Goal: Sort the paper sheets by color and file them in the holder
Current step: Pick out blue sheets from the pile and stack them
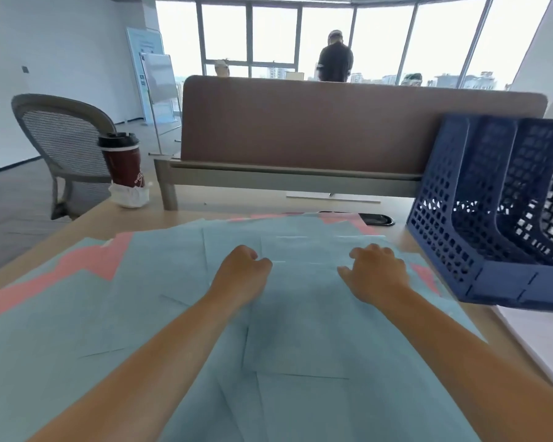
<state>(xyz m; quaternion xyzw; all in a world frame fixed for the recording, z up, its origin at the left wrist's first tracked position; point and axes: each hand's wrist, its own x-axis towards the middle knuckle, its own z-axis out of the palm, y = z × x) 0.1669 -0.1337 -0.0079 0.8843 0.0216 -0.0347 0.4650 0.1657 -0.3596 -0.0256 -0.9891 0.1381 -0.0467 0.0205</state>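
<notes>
Pale blue paper sheets (179,314) lie overlapped across the desk (160,218) from 6 o'clock up to the centre; pink paper sheets (87,266) show beneath them at 9 o'clock, along the far edge at 12 o'clock and at 3 o'clock.

Both forearms reach in from 6 o'clock; the left hand (243,272) rests knuckles-up on the blue sheets just left of centre, its fingers curled under, and whether they pinch a sheet cannot be told; the right hand (377,272) rests just right of centre, fingers loosely bent with the tips on a blue sheet, thumb spread towards the left hand, nothing gripped.

The navy perforated file holder (460,218) stands on the desk at 3 o'clock, just beside the sheets.

A lidded dark red paper cup (122,161) stands at 10 o'clock; a brown divider panel (332,129) runs along 12 o'clock; a grey chair (61,135) stands beyond the cup; a person (334,59) stands at the windows.
</notes>
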